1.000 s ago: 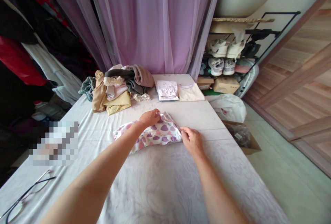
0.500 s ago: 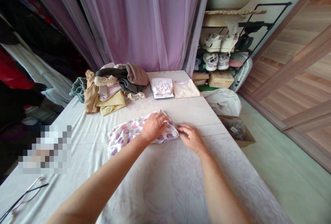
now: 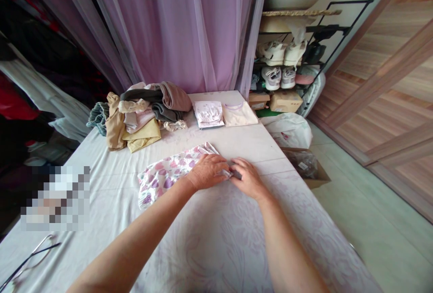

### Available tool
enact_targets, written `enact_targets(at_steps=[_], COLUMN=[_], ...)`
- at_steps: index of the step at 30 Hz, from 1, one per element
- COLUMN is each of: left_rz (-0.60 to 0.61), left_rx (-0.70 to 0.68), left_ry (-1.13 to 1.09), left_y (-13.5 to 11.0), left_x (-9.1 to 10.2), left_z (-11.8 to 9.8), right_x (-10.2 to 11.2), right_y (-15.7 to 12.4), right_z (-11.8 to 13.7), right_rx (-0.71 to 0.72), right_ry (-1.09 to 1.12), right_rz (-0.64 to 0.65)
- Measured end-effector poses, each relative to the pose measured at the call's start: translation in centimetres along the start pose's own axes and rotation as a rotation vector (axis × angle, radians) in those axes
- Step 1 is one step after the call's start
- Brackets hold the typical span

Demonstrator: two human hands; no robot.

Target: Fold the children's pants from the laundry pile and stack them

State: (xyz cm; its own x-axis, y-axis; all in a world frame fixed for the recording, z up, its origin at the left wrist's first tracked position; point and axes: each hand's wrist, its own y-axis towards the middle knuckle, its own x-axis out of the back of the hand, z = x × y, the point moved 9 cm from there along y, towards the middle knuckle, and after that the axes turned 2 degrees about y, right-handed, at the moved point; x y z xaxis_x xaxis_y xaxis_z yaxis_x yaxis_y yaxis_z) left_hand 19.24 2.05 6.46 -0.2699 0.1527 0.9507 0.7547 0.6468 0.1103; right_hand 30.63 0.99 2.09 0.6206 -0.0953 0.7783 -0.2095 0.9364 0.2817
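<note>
A white garment with pink and purple spots lies folded lengthwise across the cloth-covered table, its gathered elastic end at the left. My left hand rests palm down over its right part, fingers extended toward the end. At that right end, my right hand has its thumb and fingers bent around the edge of the fabric. The fingertips of both hands nearly meet there, and the cloth between them is mostly hidden.
Behind lies a heap of crumpled clothes, with a folded lilac stack and a cream top to its right. Eyeglasses lie at the front left. Beyond the table's right edge are an open box and a shoe rack.
My left hand has slid right along the garment, close to my right hand. The right hand stays by the garment's end. The view has shifted slightly.
</note>
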Motion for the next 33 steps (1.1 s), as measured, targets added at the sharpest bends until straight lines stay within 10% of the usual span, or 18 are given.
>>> enact_targets(at_steps=[11,20,33], left_rz=[-0.038,-0.144,-0.107], left_rx=[-0.056,0.094,0.202], left_ry=[-0.208,-0.871,-0.687], left_y=[0.0,-1.4,-1.2], left_x=[-1.2,0.0,2.1], left_z=[-0.1,1.2,1.3], right_x=[0.2,0.1,1.5], right_y=[-0.1,-0.2,0.5], right_z=[-0.7,-0.3,1.1], right_rx=[0.018,0.003,0.007], right_ry=[0.047,0.016,0.166], right_rz=[-0.069,-0.053,-0.104])
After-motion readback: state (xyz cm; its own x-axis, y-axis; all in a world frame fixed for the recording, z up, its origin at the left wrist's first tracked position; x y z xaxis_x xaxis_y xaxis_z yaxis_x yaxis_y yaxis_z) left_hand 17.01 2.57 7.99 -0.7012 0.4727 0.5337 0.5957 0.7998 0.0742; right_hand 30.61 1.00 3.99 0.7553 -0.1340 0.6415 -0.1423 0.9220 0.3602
